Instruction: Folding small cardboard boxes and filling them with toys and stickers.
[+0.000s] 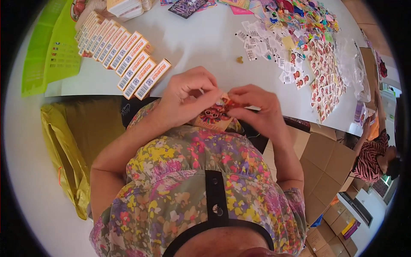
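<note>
Close to my body, at the table's near edge, is a small printed box in beige and orange with a cartoon picture. My right hand grips its upper right side between thumb and fingers. Pinched together over the box's top is my left hand; whatever is between those fingertips is hidden. A row of similar orange-and-white boxes leans across the table beyond my left hand. One tiny yellowish trinket lies on the table beyond my right hand.
Small white printed packets, sheets of stickers and a heap of colourful trinkets cover the table's right side. A green plastic tray stands at far left. Cardboard boxes are on the right; another person's patterned sleeve shows there.
</note>
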### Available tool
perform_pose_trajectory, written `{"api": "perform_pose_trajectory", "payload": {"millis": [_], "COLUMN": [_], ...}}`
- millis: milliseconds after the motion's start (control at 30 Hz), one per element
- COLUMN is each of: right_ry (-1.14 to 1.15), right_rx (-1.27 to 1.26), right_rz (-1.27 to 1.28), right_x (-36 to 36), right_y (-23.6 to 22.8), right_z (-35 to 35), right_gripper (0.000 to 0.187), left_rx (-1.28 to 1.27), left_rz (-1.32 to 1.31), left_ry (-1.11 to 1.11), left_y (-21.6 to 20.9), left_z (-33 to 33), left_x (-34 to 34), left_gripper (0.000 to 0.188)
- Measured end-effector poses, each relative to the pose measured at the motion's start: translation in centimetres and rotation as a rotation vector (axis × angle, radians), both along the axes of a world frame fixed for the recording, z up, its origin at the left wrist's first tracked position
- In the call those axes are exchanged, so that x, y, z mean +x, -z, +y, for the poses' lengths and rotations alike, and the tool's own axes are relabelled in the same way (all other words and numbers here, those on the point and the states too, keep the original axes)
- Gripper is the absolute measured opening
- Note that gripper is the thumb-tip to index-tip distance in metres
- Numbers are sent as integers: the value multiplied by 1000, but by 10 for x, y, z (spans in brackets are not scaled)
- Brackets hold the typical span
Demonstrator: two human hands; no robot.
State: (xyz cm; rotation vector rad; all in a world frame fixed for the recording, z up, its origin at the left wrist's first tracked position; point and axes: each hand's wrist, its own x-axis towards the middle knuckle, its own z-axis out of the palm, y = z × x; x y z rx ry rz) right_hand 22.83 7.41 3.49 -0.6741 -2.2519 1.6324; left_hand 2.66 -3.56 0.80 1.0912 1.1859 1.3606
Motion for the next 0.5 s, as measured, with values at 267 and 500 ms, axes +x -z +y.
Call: {"api": "perform_pose_trajectory", "payload": {"millis": [267, 500], "right_ry": [636, 112], "right_rx": [-633, -284], "right_rz": [380, -201], "right_x": [6, -60], "right_y": [30, 20], "right_z": [17, 41], "right_gripper": [19, 19], "left_rx": [16, 338], "left_rz": [-240, 181], "left_ry": [-11, -199], "left_y": [10, 5], "left_z": [12, 12], "left_x": [10, 8], "left_gripper": [58, 88]}}
